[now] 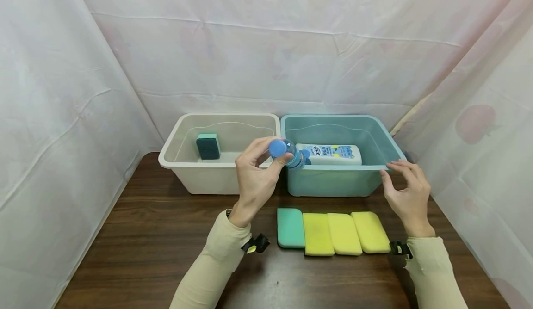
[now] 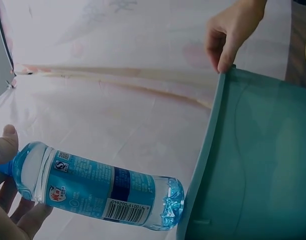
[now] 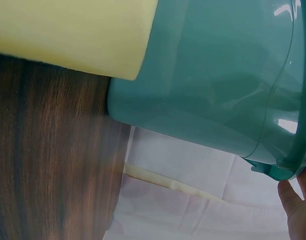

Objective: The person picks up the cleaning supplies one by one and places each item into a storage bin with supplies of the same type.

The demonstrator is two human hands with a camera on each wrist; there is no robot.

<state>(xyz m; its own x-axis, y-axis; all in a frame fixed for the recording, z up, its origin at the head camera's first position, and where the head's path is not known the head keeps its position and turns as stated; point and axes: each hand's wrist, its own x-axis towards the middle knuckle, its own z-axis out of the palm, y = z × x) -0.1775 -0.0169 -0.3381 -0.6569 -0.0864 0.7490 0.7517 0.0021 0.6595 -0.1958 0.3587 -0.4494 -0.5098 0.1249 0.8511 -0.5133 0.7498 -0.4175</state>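
Note:
My left hand [image 1: 257,177] grips a small clear-blue plastic bottle [image 2: 103,187] near its blue cap [image 1: 277,148]. In the head view the bottle tilts over the front rim of the teal bin [image 1: 329,184], at its left end. The left wrist view shows its printed label with a barcode, and its base right at the bin's rim. At the bin's front right corner, my right hand [image 1: 410,191] pinches the rim between thumb and fingers. Inside that bin a white bottle [image 1: 339,156] with a blue-and-yellow label lies on its side.
A cream bin [image 1: 208,179] stands left of the teal one, with a dark-faced green sponge [image 1: 208,147] inside. On the wooden table [image 1: 150,244], a green sponge [image 1: 290,228] and several yellow sponges [image 1: 344,234] lie in a row before the teal bin. Pale curtains [image 1: 266,59] enclose the back and sides.

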